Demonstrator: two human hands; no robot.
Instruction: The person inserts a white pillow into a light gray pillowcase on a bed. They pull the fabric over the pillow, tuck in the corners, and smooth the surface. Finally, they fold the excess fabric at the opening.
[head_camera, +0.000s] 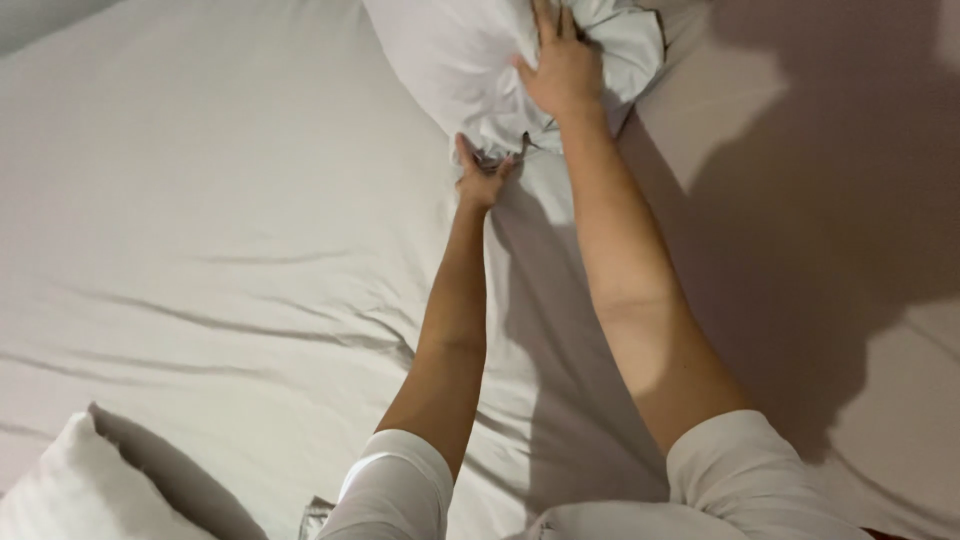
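Observation:
A white pillow (450, 60) lies at the far side of the bed, its case bunched at the near end. My left hand (482, 178) grips the lower edge of the pillowcase, fingers closed on the fabric. My right hand (562, 70) rests flat on top of the pillow, fingers spread and pressing the crumpled fabric down. Both arms reach straight out over the white bed sheet (220, 230).
A second white pillow (90, 480) sits at the near left corner. The sheet shows long wrinkles across its middle. A dark shadow covers the sheet at the right (820, 250). White sleeves show at the bottom edge.

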